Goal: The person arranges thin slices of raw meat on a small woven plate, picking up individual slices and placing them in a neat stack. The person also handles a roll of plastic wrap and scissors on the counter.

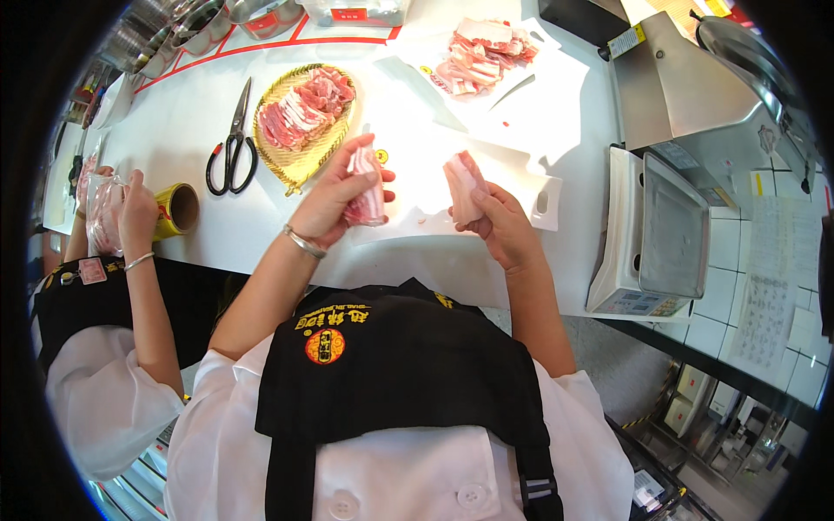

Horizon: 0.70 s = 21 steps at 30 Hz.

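My left hand (pixel 339 195) grips a pink-and-white piece of sliced fatty pork (pixel 366 195), held upright with the fingers curled behind it. In my right hand (pixel 498 225) is another pale slab of pork (pixel 464 185), pinched between thumb and fingers. The two pieces are apart, both above a white cutting board (pixel 547 218) with a handle slot at its right end. Left of my left hand, sliced meat (pixel 303 107) lies in a yellow woven bamboo basket (pixel 339 146). Farther back, a pile of cut pork (pixel 482 55) rests on a second white board (pixel 449 117).
Black-handled scissors (pixel 236 143) lie left of the basket. A co-worker's hands (pixel 137 208) hold plastic-wrapped meat (pixel 106 215) beside a roll of cling film (pixel 176 211). At right stand a weighing scale (pixel 674 228) and a steel machine (pixel 677 84); metal bowls (pixel 260 19) line the back left.
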Each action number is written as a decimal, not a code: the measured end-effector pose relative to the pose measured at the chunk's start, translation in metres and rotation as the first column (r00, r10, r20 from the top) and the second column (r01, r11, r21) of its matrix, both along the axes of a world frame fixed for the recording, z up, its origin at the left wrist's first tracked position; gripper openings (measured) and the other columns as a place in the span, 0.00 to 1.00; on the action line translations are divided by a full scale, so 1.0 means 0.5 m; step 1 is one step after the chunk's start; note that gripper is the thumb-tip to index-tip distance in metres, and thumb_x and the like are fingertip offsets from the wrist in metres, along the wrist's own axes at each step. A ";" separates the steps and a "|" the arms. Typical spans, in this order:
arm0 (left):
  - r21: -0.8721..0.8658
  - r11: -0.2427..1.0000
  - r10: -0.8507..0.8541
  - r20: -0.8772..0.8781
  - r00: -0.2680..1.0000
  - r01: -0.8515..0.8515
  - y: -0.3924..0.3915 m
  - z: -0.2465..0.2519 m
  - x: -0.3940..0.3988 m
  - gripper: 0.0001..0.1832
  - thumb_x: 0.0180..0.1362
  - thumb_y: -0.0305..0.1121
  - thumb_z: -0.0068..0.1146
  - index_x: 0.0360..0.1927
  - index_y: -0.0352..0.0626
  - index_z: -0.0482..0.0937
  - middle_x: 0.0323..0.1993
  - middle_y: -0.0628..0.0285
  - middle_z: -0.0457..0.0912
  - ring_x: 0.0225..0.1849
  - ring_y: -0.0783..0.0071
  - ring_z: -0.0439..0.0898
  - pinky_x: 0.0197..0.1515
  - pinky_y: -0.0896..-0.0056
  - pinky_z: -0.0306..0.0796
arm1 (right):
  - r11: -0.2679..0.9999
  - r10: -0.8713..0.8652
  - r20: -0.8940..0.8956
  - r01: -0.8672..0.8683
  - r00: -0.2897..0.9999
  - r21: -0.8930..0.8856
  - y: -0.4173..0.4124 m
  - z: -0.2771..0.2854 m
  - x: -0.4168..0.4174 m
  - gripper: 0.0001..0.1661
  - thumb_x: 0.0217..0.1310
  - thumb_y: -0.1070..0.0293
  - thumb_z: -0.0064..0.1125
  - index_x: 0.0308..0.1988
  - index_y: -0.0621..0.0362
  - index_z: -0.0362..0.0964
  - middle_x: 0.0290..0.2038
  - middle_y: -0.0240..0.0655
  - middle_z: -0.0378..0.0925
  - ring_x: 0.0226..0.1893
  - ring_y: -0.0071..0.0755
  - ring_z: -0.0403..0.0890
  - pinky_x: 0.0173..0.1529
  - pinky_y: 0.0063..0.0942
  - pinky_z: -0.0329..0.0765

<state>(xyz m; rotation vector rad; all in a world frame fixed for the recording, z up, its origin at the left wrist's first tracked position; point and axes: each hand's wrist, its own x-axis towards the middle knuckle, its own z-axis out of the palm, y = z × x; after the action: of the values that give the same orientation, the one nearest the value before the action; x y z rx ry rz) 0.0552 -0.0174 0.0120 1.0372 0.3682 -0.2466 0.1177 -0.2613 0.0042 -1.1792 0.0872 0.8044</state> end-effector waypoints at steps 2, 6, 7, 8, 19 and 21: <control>0.006 1.000 0.000 0.044 0.999 -0.001 -0.024 -0.021 -0.008 0.34 0.59 0.29 0.56 0.68 0.54 0.56 0.48 0.55 0.73 0.44 0.67 0.78 0.42 0.63 0.78 | 0.997 0.025 -0.028 -0.023 0.999 0.074 0.016 0.009 -0.009 0.23 0.65 0.65 0.49 0.56 0.66 0.64 0.42 0.37 0.76 0.37 0.30 0.77 0.41 0.28 0.76; -0.104 0.994 -0.021 0.048 0.999 0.026 -0.080 -0.033 -0.021 0.40 0.58 0.32 0.60 0.70 0.55 0.51 0.53 0.58 0.70 0.52 0.68 0.74 0.51 0.63 0.74 | 0.988 0.082 0.095 -0.094 0.992 0.125 0.048 0.019 -0.025 0.22 0.65 0.64 0.51 0.54 0.66 0.67 0.40 0.35 0.76 0.37 0.30 0.77 0.42 0.27 0.76; -0.148 0.989 -0.018 0.065 0.998 0.028 -0.089 -0.035 -0.021 0.40 0.58 0.35 0.60 0.70 0.56 0.50 0.54 0.59 0.69 0.54 0.67 0.73 0.52 0.60 0.74 | 0.997 0.069 0.198 -0.077 0.978 0.030 0.062 0.019 -0.032 0.21 0.64 0.64 0.52 0.53 0.65 0.69 0.40 0.34 0.76 0.37 0.30 0.77 0.43 0.27 0.75; -0.185 0.982 -0.037 0.066 0.997 0.049 -0.086 -0.035 -0.025 0.39 0.58 0.37 0.60 0.69 0.56 0.51 0.55 0.58 0.69 0.55 0.66 0.73 0.52 0.58 0.73 | 0.997 0.065 0.299 -0.048 0.952 -0.063 0.072 0.021 -0.038 0.20 0.64 0.64 0.52 0.51 0.65 0.70 0.39 0.34 0.76 0.37 0.30 0.77 0.43 0.26 0.75; -0.521 0.853 0.028 0.115 0.993 0.037 -0.051 -0.050 -0.049 0.33 0.59 0.58 0.51 0.63 0.57 0.59 0.58 0.49 0.66 0.56 0.47 0.72 0.49 0.42 0.74 | 0.553 0.405 0.659 0.404 0.634 -0.728 -0.009 -0.023 0.250 0.09 0.54 0.71 0.59 0.37 0.58 0.78 0.32 0.42 0.81 0.34 0.38 0.82 0.40 0.31 0.77; -0.525 0.851 0.058 0.129 0.990 0.018 -0.039 -0.054 -0.054 0.34 0.57 0.56 0.55 0.63 0.56 0.59 0.59 0.50 0.66 0.56 0.47 0.72 0.49 0.41 0.74 | 0.437 0.509 0.551 0.353 0.662 -0.828 -0.009 -0.041 0.287 0.09 0.52 0.71 0.60 0.36 0.58 0.78 0.32 0.42 0.81 0.33 0.40 0.82 0.40 0.32 0.77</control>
<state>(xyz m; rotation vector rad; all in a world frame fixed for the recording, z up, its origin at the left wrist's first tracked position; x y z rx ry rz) 0.0280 -0.0371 -0.0151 0.5012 0.1651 -0.2364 0.2613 -0.2660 -0.0162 -2.5649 -0.3010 0.1940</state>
